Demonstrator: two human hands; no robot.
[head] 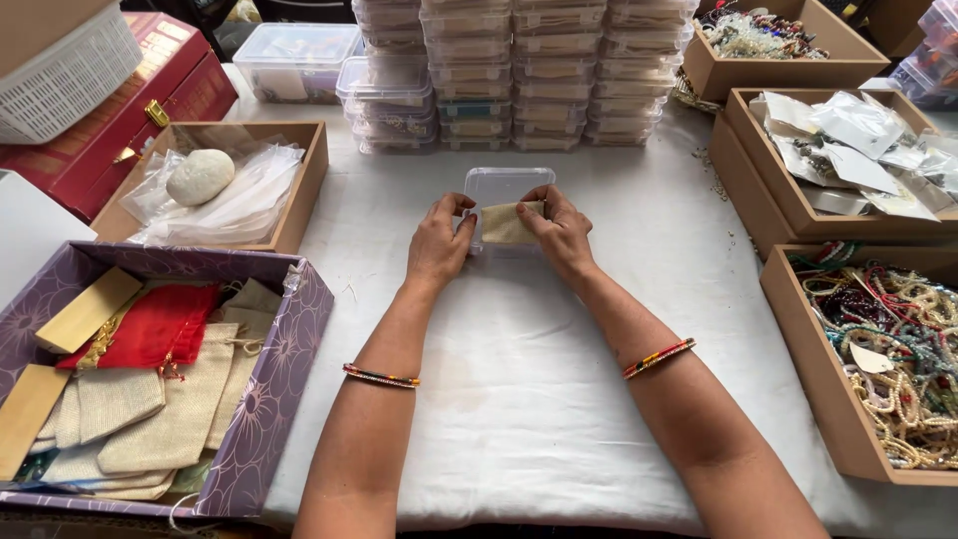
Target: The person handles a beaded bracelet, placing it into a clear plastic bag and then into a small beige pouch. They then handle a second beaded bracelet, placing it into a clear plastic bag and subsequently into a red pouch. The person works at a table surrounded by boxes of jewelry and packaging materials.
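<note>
A small beige cloth pouch is held between both hands over a clear plastic box that sits on the white tablecloth. My left hand pinches the pouch's left edge and touches the box's left side. My right hand grips the pouch's right end from above. Each wrist wears a thin beaded bangle.
A purple patterned box of beige and red pouches stands at the near left. Behind it is a wooden tray with plastic bags and a white stone. Stacks of clear boxes line the back. Wooden trays of beaded necklaces and packets fill the right.
</note>
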